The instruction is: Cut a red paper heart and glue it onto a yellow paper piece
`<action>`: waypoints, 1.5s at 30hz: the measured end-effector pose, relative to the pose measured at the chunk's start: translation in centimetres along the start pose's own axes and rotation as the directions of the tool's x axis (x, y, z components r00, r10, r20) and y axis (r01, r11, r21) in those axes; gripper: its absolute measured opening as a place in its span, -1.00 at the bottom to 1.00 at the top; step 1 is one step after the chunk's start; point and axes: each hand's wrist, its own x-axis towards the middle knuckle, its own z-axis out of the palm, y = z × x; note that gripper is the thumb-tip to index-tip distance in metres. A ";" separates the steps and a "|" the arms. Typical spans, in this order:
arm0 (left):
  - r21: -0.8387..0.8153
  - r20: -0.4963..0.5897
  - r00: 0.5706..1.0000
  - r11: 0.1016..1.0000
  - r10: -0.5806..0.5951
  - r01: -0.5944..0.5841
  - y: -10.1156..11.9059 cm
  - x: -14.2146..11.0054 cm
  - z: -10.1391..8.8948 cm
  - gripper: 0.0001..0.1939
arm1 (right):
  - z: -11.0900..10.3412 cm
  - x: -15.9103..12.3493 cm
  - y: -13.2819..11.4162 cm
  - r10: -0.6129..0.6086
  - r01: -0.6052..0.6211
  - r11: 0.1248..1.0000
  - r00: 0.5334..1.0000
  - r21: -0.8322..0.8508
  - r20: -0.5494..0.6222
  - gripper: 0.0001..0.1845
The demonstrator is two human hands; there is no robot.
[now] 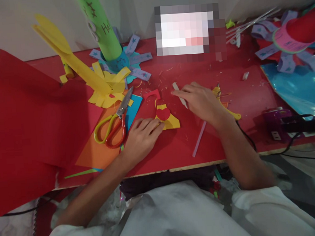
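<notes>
My left hand [142, 135] lies on the red table [242, 102], its fingertips pressing the edge of a yellow paper cutout [171, 122] that carries a red heart shape [163, 113]. My right hand [200, 101] rests knuckles-up just right of it, fingers closed on a thin white stick [178, 93] that pokes out to the upper left. A yellow glue gun [227, 108] lies just beyond the right hand, partly hidden by it.
Scissors [115, 122] with yellow and red handles lie on orange and blue sheets at the left. A big red sheet [27, 122] covers the left side. A green tube [101, 27] with yellow strips stands behind. A glue stick [198, 138], purple socket block [276, 123] and blue sheet [299, 88] are nearby.
</notes>
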 end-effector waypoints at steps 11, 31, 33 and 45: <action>-0.076 0.044 0.956 0.953 -0.291 0.294 -0.2 0.2 0.7 -0.52 | -0.8 -0.1 -2.3 0.104 -0.194 0.895 0.967 0.403 0.234 -0.79; -0.458 0.053 0.920 0.809 -0.388 0.367 -1.1 0.1 1.1 -0.53 | -0.1 0.4 -1.7 0.033 -0.386 0.526 0.900 0.758 0.436 -0.49; -0.473 0.059 0.920 0.801 -0.387 0.367 -1.1 0.1 1.1 -0.55 | -0.2 0.4 -1.9 0.031 -0.390 0.529 0.896 0.754 0.442 -0.50; -0.513 -0.071 0.919 0.804 -0.387 0.299 -1.1 0.1 0.2 -0.62 | -1.5 0.5 -3.1 0.092 -0.429 0.331 0.901 0.840 0.424 -0.48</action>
